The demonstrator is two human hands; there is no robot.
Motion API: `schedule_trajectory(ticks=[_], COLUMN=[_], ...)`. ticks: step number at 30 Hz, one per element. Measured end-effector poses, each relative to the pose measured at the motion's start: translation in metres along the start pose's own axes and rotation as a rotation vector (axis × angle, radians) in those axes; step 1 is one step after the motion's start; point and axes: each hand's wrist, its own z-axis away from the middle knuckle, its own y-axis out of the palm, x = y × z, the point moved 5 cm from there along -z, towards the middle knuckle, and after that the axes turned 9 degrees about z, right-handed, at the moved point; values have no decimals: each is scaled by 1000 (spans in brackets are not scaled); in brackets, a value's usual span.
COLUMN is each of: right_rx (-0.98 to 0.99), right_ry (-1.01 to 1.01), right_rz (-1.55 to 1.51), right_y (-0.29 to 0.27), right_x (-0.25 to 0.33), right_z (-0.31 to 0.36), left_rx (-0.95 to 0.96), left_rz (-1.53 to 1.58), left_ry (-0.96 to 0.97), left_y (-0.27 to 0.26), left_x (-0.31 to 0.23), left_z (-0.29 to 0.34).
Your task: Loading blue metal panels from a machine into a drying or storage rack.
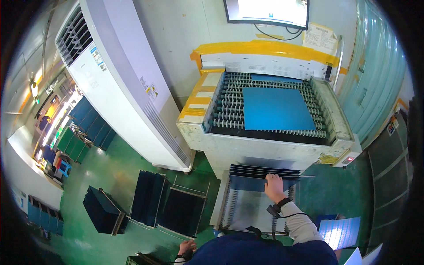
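My right hand (pixel 274 187) grips the top edge of a dark blue panel (pixel 247 182). The panel stands nearly upright with several others at the far side of a slotted rack (pixel 251 212) in front of me. Low in the view, left of my body, my left hand (pixel 187 247) has its fingers curled in; whatever they may hold cannot be made out. Beyond the rack, a flat blue panel (pixel 278 108) lies on the rollers of a conveyor machine (pixel 247 143). A second blue panel (pixel 276 78) shows partly at the conveyor's far end.
Filled panel racks (pixel 148 198) stand on the green floor at left, beside a tall white air conditioner (pixel 128 88). Shiny panels (pixel 340 232) are at lower right. A screen (pixel 267 11) hangs above the machine. People (pixel 48 154) sit or stand far left.
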Motion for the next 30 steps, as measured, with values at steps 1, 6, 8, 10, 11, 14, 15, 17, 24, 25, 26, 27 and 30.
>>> schedule_trajectory(ticks=[1, 6, 8, 10, 11, 14, 15, 17, 24, 25, 26, 27, 30], right_rx=[2, 65, 95, 92, 90, 137, 155, 189, 172, 181, 190, 187, 177], right_ry=[5, 7, -32, -41, -45, 9, 11, 12, -3, 0, 4, 8, 13], right_rz=[4, 66, 112, 147, 165, 152, 136, 104, 66, 61, 55, 58, 70], right_y=[1, 15, 24, 36, 41, 52, 54, 48, 50, 52, 54, 55, 56], right_x=[0, -5, -7, -11, -13, -18, -19, -15, -18, -19, -19, -20, -20], right_z=[-1, -7, -9, -9, -10, -14, -14, -17, -17, -18, -19, -19, -18], left_rx=[6, -51, 35, 117, 121, -31, -31, -30, 68, 68, 103, 139, 73], left_rz=[-29, 49, -40, -191, -187, 151, 160, 145, 86, 50, -49, -150, 56], left_ry=[30, -55, 91, 251, 250, -86, -93, -94, -28, -15, 77, 168, 44], left_y=[2, 0, -2, -4, -4, -9, -9, -8, -13, -17, -18, -18, -20], left_x=[-3, -3, -3, -5, -6, 6, 6, 2, 0, 3, 4, 4, 5], left_z=[3, 6, 2, 1, -1, -10, -10, -8, -12, -17, -19, -21, -23])
